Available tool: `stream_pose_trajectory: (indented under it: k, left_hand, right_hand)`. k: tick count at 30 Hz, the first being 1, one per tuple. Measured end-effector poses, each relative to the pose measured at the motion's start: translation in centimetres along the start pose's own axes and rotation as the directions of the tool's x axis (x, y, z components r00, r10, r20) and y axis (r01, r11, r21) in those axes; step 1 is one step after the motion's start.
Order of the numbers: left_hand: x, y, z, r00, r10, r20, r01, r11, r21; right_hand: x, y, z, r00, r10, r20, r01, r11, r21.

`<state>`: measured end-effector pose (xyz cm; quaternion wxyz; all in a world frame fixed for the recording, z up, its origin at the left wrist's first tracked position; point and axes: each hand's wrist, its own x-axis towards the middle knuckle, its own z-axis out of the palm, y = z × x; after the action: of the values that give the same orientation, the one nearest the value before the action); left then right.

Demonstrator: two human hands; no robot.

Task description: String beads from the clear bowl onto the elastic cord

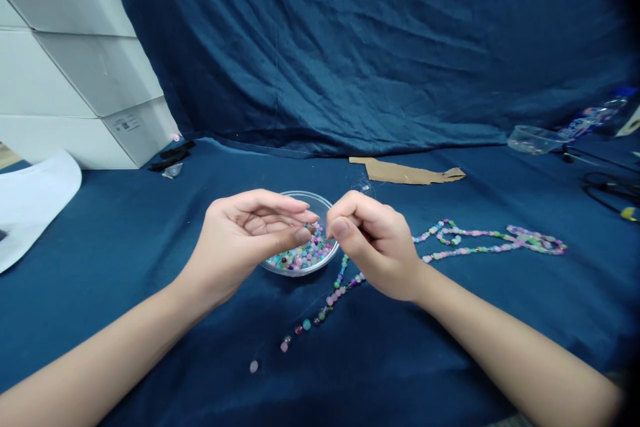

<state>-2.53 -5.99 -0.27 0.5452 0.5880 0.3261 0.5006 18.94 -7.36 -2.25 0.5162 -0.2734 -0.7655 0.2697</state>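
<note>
My left hand is held over a clear round bowl of small coloured beads. Its fingers are curved, with a narrow gap between thumb and fingertips, and nothing shows between them. At the bowl's right rim my right hand is closed in a pinch, thumb against curled index finger; what it grips is too small to make out. A long string of pastel beads loops over the cloth behind and right of this hand. Its near end runs down to the left, past a few darker beads. One loose pink bead lies in front.
A torn cardboard piece lies behind the bowl. White boxes stand at left, near a white curved sheet. At right are a clear plastic container, a bottle and black cables. Blue cloth covers the table.
</note>
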Motion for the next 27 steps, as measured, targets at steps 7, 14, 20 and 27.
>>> stream_pose_trajectory:
  k: [7,14,20,27]
  left_hand:
    - [-0.14,-0.04,0.10,1.000,0.019,0.020,-0.018,0.999,-0.048]
    - [-0.19,-0.25,0.06,1.000,0.029,-0.010,-0.029,1.000,0.004]
    - [-0.32,-0.33,0.24,0.998,0.056,-0.008,-0.056,0.998,-0.035]
    - [-0.30,0.32,0.56,0.994,0.105,-0.010,-0.105,0.994,0.002]
  right_hand:
    - [0.09,0.16,-0.01,1.000,0.009,-0.009,-0.009,1.000,-0.005]
    - [0.20,0.25,0.07,0.999,0.015,0.034,-0.016,1.000,0.023]
    - [0.43,0.31,0.15,0.992,0.088,0.087,-0.093,0.994,0.050]
    - [0.66,0.42,-0.10,0.976,0.164,0.142,-0.178,0.979,0.095]
